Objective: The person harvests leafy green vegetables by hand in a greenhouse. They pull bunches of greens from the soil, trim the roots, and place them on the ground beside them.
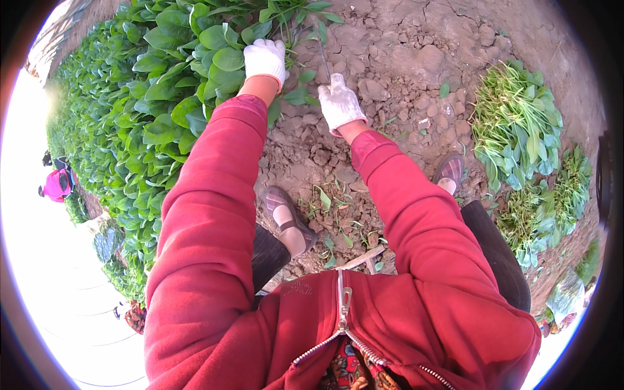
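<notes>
My left hand (pixel 265 60), in a white knit glove, is closed at the edge of a dense bed of leafy spinach (pixel 162 91), its fingers curled round some of the plants. Leaves partly hide what lies in its grasp. To the right, my gloved right hand (pixel 340 107) grips a tool with a thin metal shaft (pixel 323 57). The shaft points away from me toward the plants' base; its handle is inside my fist, and its far end is hard to make out. Both hands are low over cracked brown soil (pixel 403 71).
Cut spinach lies in a heap (pixel 517 123) on the right, with another heap (pixel 539 211) nearer me. My feet, in plaid shoes (pixel 284 208), stand apart on cloddy soil with loose leaves. Near my jacket hem lies a wooden piece (pixel 361 258). A person in pink (pixel 58 184) is far left.
</notes>
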{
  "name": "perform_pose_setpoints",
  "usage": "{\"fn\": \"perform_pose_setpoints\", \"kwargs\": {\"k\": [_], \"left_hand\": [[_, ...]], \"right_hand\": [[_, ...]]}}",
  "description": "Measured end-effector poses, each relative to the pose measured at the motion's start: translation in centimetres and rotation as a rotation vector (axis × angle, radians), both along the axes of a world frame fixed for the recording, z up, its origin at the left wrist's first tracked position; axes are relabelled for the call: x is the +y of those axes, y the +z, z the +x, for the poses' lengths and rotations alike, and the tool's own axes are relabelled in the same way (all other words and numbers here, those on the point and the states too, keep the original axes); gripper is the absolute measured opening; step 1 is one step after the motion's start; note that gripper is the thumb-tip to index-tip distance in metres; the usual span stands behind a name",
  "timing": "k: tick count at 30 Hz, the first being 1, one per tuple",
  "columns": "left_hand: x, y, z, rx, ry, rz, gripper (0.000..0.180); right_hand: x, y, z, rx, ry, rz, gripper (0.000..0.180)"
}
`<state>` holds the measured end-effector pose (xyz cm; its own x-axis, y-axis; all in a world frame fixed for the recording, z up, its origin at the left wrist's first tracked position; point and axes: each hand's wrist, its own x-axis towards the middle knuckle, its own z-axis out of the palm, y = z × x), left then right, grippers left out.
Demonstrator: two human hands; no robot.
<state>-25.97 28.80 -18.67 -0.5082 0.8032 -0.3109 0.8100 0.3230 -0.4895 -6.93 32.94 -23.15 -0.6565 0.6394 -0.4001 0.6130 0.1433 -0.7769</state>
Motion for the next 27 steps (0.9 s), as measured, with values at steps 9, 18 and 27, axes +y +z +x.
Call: {"fn": "perform_pose_setpoints", "kwargs": {"k": [9,18,27], "left_hand": [[-0.8,-0.6,-0.1,0.002,-0.046,0.074,0.068],[-1.0,-1.3,-0.5,-0.002,-0.049,0.108,0.066],[-1.2,-2.3,-1.1,0.042,-0.084,0.128,0.065]], "right_hand": [[-1.7,-0.4,-0.2,0.013,-0.010,0.125,0.031],[0.6,0.6,-4.4,-0.093,0.055,0.044,0.036],[-0.2,1.2,-3.4,-0.233,0.109,-0.109,0.037]]}}
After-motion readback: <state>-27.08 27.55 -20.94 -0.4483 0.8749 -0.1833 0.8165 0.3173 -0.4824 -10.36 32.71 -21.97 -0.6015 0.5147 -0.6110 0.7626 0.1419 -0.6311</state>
